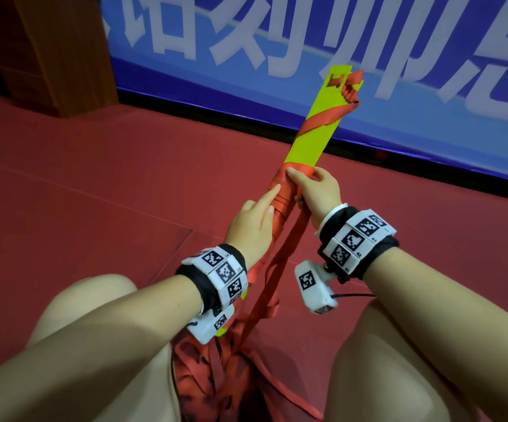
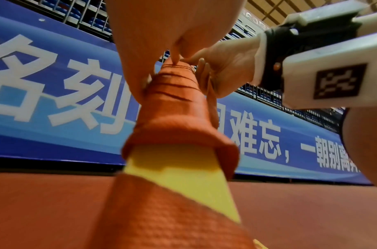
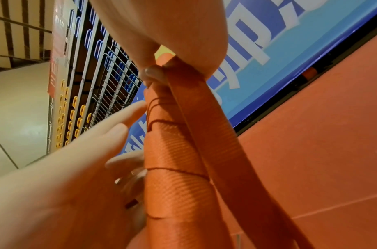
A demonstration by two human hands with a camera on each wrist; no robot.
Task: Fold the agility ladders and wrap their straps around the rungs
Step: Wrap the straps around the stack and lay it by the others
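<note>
Head view: right hand (image 1: 318, 190) grip clamps strap (image 1: 280, 202); left hand (image 1: 251, 223) fingers straight, touching it.

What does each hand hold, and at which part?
The right hand grips the stacked rungs at the wrapped red strap in the middle. The left hand presses the wraps with straight fingers.

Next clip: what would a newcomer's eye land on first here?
The bright yellow-green rungs, stacked as one bundle, jut up at centre frame, spiralled with red strap. Midway down, the right hand grips the tight wraps while the left hand lays a straight forefinger on them. Behind runs a blue banner with large white characters.
</note>
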